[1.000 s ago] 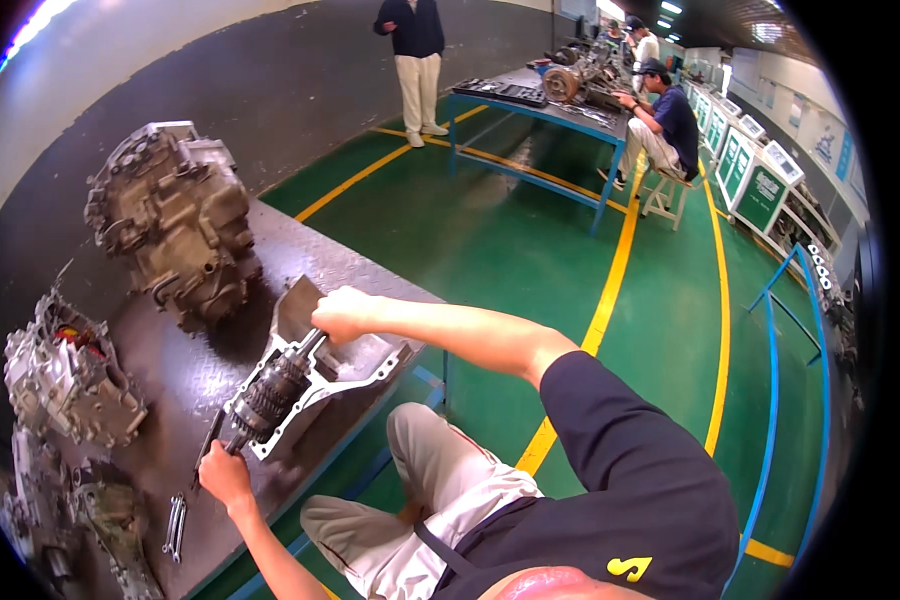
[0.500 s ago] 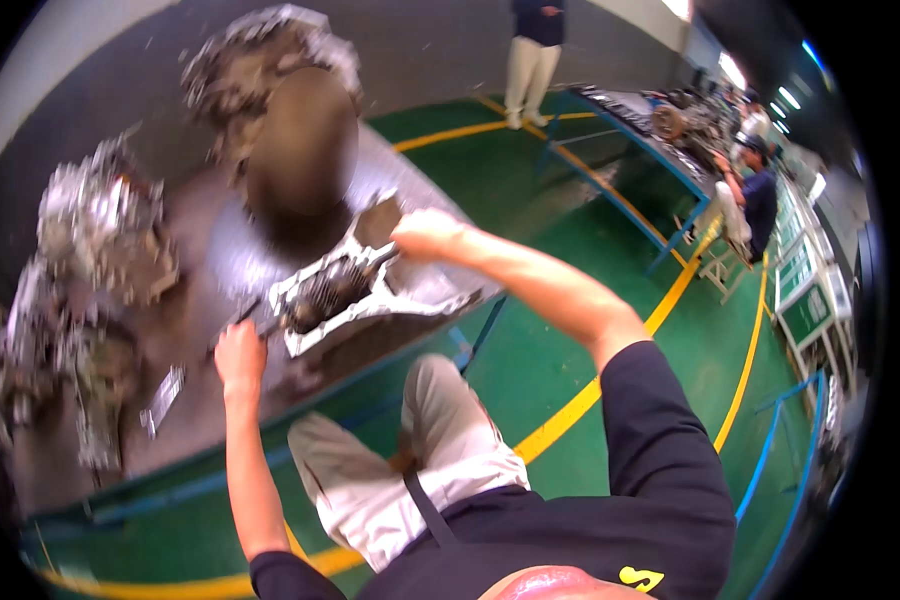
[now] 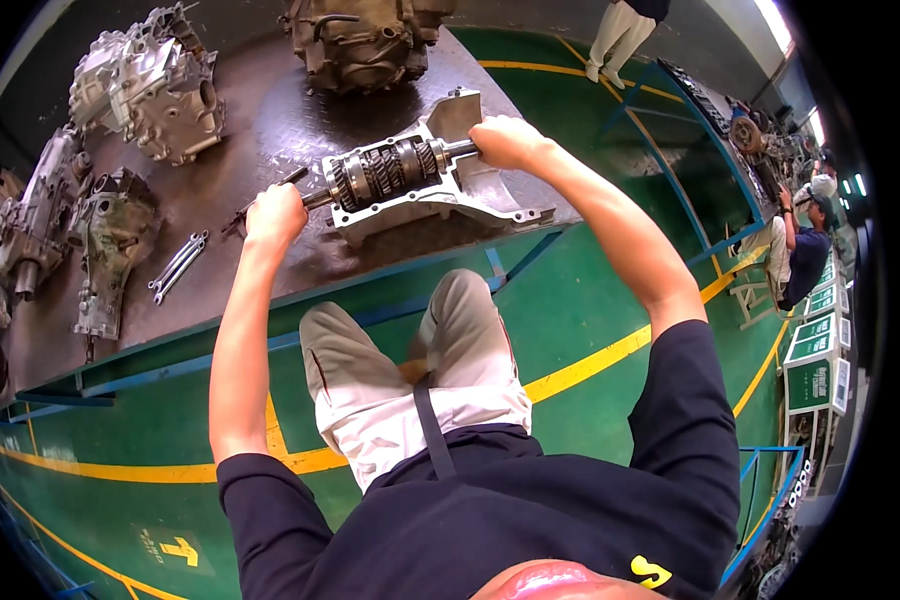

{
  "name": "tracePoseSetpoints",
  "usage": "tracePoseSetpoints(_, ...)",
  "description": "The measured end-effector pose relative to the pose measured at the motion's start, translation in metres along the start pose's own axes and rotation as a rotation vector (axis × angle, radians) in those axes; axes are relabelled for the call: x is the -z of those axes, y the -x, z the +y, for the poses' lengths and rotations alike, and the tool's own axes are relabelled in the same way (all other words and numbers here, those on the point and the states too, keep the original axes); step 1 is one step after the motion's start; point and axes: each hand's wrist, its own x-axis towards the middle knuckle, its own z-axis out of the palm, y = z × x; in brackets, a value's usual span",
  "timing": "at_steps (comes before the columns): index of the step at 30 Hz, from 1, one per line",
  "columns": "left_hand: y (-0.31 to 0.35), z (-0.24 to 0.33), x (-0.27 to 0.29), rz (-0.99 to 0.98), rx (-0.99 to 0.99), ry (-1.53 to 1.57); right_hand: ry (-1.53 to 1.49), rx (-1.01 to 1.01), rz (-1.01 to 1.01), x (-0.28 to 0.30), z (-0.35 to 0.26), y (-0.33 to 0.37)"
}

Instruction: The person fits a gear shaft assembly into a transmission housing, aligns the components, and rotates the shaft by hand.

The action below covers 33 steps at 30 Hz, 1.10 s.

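A gear shaft (image 3: 388, 174) with several dark toothed gears lies in an open, pale metal gearbox housing half (image 3: 410, 215) near the bench's front edge. My left hand (image 3: 278, 214) is closed around the shaft's left end, where a dark rod-like piece sticks out beside the fingers. Around the right end, over the housing's flared side, my right hand (image 3: 508, 142) is wrapped with its fingers curled. Part of each shaft end is hidden by my hands. Left of the housing, a few wrenches (image 3: 178, 267) lie together on the metal bench (image 3: 255, 130).
A large brown gearbox (image 3: 365, 45) stands behind the housing. More gearbox castings (image 3: 155, 95) sit along the bench's left, including a narrow housing (image 3: 110, 250). Blue-framed table (image 3: 710, 150) with parts stands at right, a seated person (image 3: 808, 255) beside it. Another person (image 3: 625, 35) stands beyond.
My view has shifted, so the bench and its parts sit higher in the picture and look sharper. Both hands remain on the ends of the gear shaft.
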Motion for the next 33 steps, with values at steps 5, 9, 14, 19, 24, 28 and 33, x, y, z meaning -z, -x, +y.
tracePoseSetpoints(5, 0.0, -0.001, 0.007, -0.07, -0.019, 0.0, 0.029, 0.013, -0.02, 0.004, -0.002, 0.001)
tracePoseSetpoints(9, 0.0, -0.001, 0.006, -0.074, 0.001, 0.006, 0.184, 0.006, -0.196, 0.03, -0.012, 0.005)
tracePoseSetpoints(14, -0.004, 0.005, 0.012, -0.115, -0.008, -0.001, -0.09, 0.155, 0.09, 0.06, -0.013, 0.012)
tracePoseSetpoints(19, -0.003, -0.001, 0.009, -0.11, 0.014, 0.008, -0.27, 0.373, 0.121, 0.058, -0.077, -0.004)
tracePoseSetpoints(24, -0.004, 0.003, 0.01, -0.122, 0.002, 0.006, -0.342, 0.368, 0.073, 0.051, -0.094, -0.026)
tracePoseSetpoints(28, -0.002, 0.003, 0.01, -0.116, 0.001, 0.014, -0.385, 0.402, 0.141, 0.029, -0.101, -0.035)
tracePoseSetpoints(33, -0.004, 0.0, 0.008, -0.11, 0.002, 0.016, -0.395, 0.415, 0.167, 0.025, -0.106, -0.043)
